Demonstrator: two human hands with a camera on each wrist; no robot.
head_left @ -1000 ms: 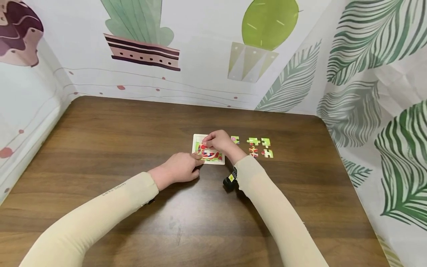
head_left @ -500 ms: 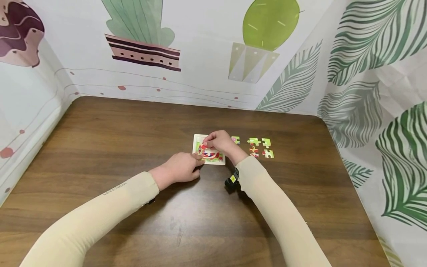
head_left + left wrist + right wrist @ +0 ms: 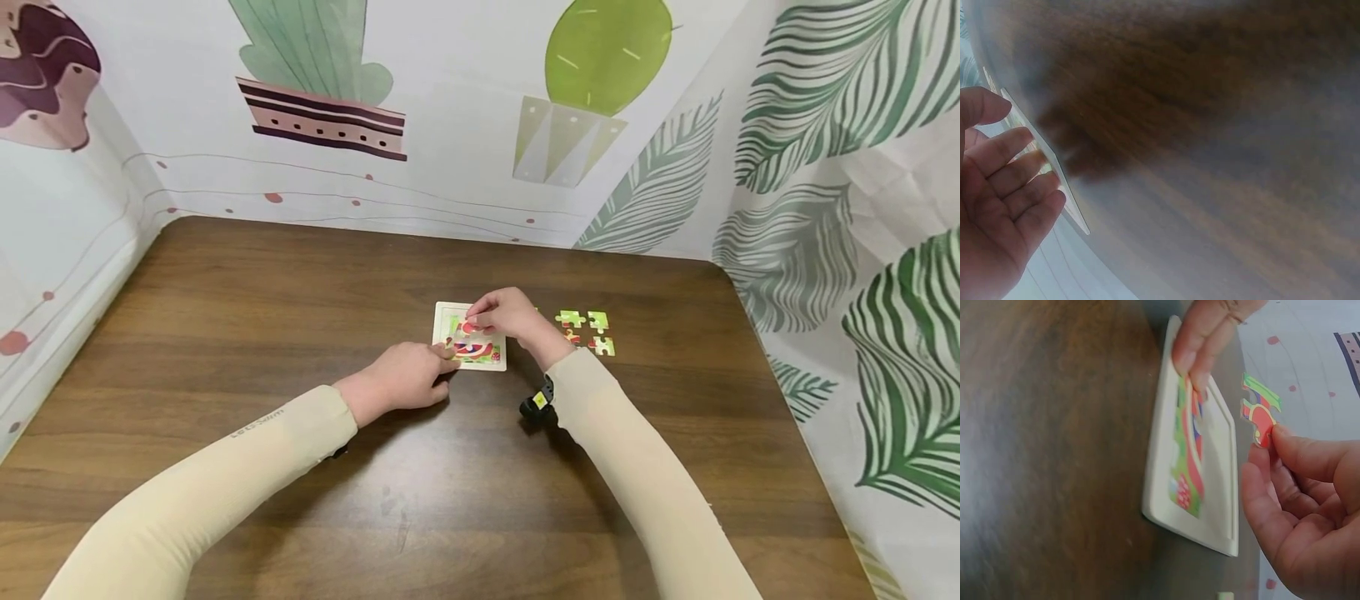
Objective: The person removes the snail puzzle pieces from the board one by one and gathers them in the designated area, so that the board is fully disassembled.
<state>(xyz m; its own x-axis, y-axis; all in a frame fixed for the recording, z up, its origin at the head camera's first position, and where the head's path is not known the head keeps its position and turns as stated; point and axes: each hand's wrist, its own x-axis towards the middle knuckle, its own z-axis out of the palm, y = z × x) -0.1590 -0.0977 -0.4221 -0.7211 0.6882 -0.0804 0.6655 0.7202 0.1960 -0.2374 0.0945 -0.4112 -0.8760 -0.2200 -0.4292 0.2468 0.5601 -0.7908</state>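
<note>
A square white puzzle tray [image 3: 504, 358] lies on the table, with joined puzzle pieces [image 3: 1189, 450] in red, blue and green along its near side. My left hand [image 3: 401, 377] has its fingertips on the tray's near left corner, over those pieces, its fingers fairly straight. In the right wrist view my right hand [image 3: 1316, 506] pinches a jigsaw puzzle piece [image 3: 1262, 419], red with green and blue, between thumb and fingertips. That piece is held above the bare far part of the tray. The left wrist view shows the left hand's palm beside the tray edge [image 3: 1075, 209].
Several loose puzzle pieces lie right of the tray, among them a green one [image 3: 572, 318], a green corner one [image 3: 597, 320] and a white-and-green one [image 3: 602, 346]. The right forearm partly covers others. A patterned wall covering [image 3: 465, 200] rises behind the brown wooden table [image 3: 300, 283].
My right hand has shifted a little to the right and up with the puzzle piece, covering more of the loose pieces. The left hand has stayed in place on the tray.
</note>
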